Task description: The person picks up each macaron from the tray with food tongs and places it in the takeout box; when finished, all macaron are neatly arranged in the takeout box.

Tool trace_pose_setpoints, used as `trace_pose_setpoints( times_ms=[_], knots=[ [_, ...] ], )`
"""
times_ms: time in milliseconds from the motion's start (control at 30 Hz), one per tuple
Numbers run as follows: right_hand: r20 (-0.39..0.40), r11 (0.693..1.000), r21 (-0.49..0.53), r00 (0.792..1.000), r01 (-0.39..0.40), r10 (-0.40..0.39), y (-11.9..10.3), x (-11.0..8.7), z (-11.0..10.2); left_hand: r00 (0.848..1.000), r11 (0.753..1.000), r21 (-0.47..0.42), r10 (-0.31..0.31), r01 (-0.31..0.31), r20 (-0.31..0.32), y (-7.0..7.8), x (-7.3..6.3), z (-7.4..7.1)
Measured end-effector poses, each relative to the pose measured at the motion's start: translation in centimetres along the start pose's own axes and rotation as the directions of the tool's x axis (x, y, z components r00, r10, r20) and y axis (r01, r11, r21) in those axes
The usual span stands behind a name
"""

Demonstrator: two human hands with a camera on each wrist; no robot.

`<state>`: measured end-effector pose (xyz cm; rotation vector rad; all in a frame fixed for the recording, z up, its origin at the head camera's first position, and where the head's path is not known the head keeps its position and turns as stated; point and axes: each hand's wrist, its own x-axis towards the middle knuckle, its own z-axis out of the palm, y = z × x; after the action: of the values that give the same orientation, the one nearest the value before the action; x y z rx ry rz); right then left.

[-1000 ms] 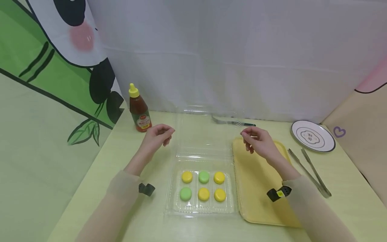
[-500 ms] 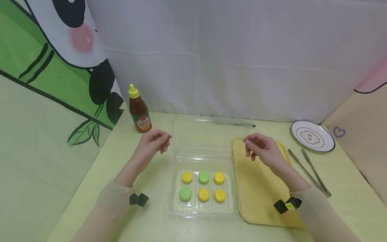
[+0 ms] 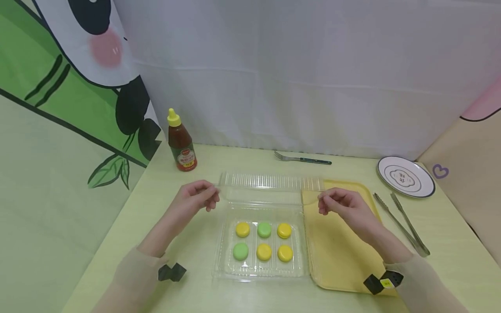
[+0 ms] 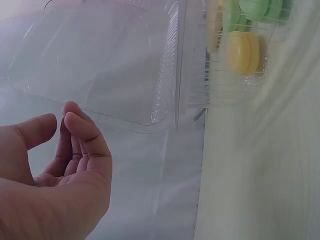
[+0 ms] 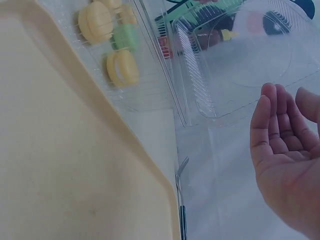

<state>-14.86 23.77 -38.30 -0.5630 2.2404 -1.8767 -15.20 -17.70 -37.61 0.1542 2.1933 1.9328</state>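
A clear plastic clamshell box stands on the table, its base holding several yellow macarons and green macarons. Its raised lid leans over the hinge. My left hand is at the lid's left edge, my right hand at its right edge. In the left wrist view, fingertips meet the lid's rim while the thumb stays apart from them. The right wrist view likewise has a gap between thumb and fingers beside the rim; contact there is hard to make out through the clear plastic.
A yellow tray lies right of the box, partly under my right arm. Tongs and a white plate are farther right. Behind the lid lies a fork; a sauce bottle stands back left, before the curtain.
The lid has swung up and toward me about its hinge, uncovering the view of the fork. Both hands have moved nearer to me along with it. The macarons have stayed in place.
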Motion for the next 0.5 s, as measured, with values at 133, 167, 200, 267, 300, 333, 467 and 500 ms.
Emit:
trace_pose_setpoints(
  times_ms=[133,167,200,267,300,333,467,500],
  knots=[
    [0.009,0.999,0.045,1.000,-0.018,0.018,0.1,-0.8,0.1,0.999,1.000,0.022,-0.003,0.003,0.036,-0.1,-0.7,-0.2],
    [0.016,0.998,0.059,1.000,-0.016,0.015,0.2,-1.0,0.2,0.999,1.000,0.022,-0.004,0.003,0.045,-0.2,-0.8,-0.3],
    [0.026,0.997,0.079,1.000,-0.011,0.009,0.3,-1.2,0.2,0.999,1.000,0.023,-0.005,0.004,0.054,-0.2,-1.0,-0.3],
    [0.047,0.993,0.120,0.999,0.000,-0.006,0.6,-1.6,0.3,0.997,0.999,0.032,-0.008,0.005,0.075,-0.4,-1.3,-0.4],
    [0.061,0.989,0.147,0.998,0.008,-0.017,0.8,-1.8,0.3,0.996,0.999,0.038,-0.008,0.005,0.087,-0.5,-1.4,-0.4],
    [0.077,0.985,0.171,0.997,0.017,-0.031,1.0,-2.0,0.3,0.995,0.999,0.047,-0.010,0.006,0.097,-0.7,-1.6,-0.5],
    [0.115,0.973,0.228,0.992,0.032,-0.059,1.7,-2.8,0.4,0.991,0.997,0.077,-0.012,0.001,0.135,-1.2,-2.2,-0.6],
    [0.120,0.972,0.231,0.991,0.033,-0.062,1.9,-3.0,0.4,0.989,0.997,0.077,-0.012,0.001,0.146,-1.3,-2.4,-0.7]
  ],
)
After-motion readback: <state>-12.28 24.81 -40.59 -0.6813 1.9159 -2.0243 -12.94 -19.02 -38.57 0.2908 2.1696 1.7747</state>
